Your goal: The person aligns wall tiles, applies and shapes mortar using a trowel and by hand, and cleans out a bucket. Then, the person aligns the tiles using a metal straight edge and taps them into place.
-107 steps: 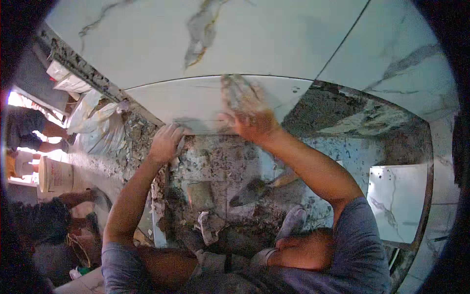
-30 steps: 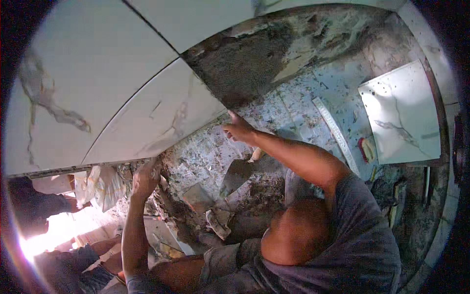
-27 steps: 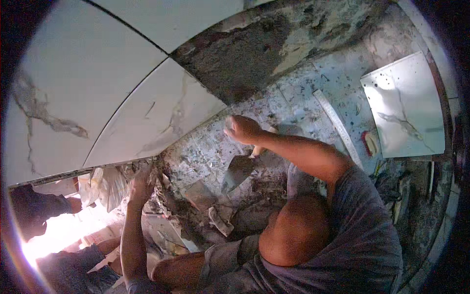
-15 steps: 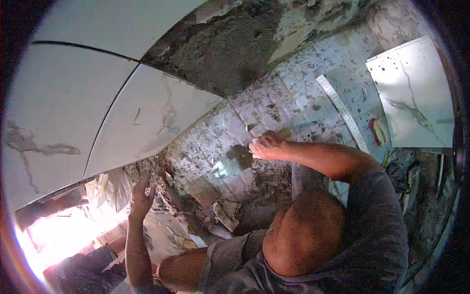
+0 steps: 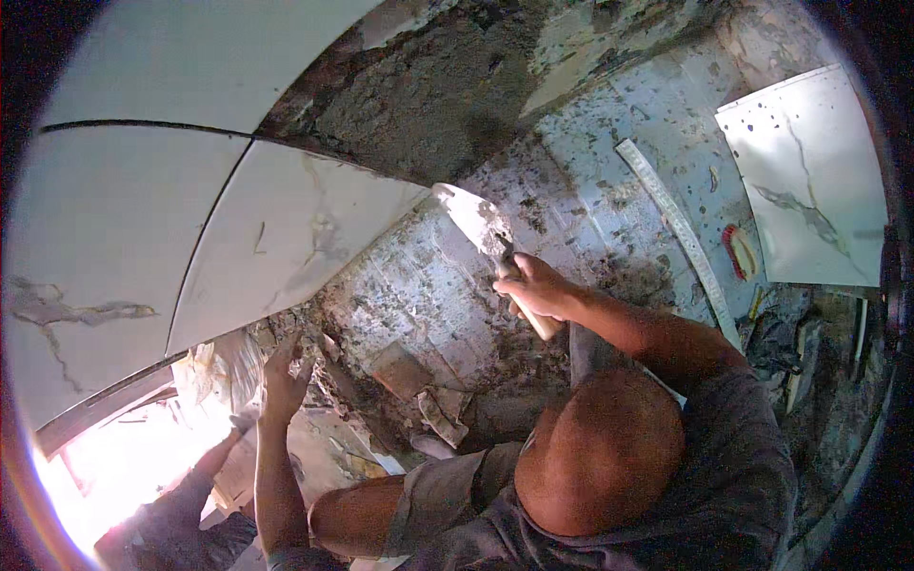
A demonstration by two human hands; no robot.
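In my right hand (image 5: 535, 285) is a trowel, fingers wrapped round its light wooden handle. The mortar-smeared trowel blade (image 5: 479, 221) points up and left, its tip by the lower right corner of a white marbled tile (image 5: 286, 233). I cannot tell whether the tip touches it. My left hand (image 5: 286, 381) is raised at the tile's lower edge, fingers partly apart, with nothing visible in it. Dark wet mortar (image 5: 428, 95) covers the surface above and to the right of the tile.
A loose white marbled tile (image 5: 809, 190) lies at right, near a red-and-cream curved object (image 5: 738, 252) and a long pale strip (image 5: 671, 224). Mortar spatters the bluish panel (image 5: 590, 181). Rubble (image 5: 405, 371) lies below. Another person's dark sleeve (image 5: 171, 519) shows at lower left, beside bright glare.
My right hand has turned and lifted the trowel from low left of the hand to the tile's corner. The other person's hand has come into view near the pale bag at lower left.
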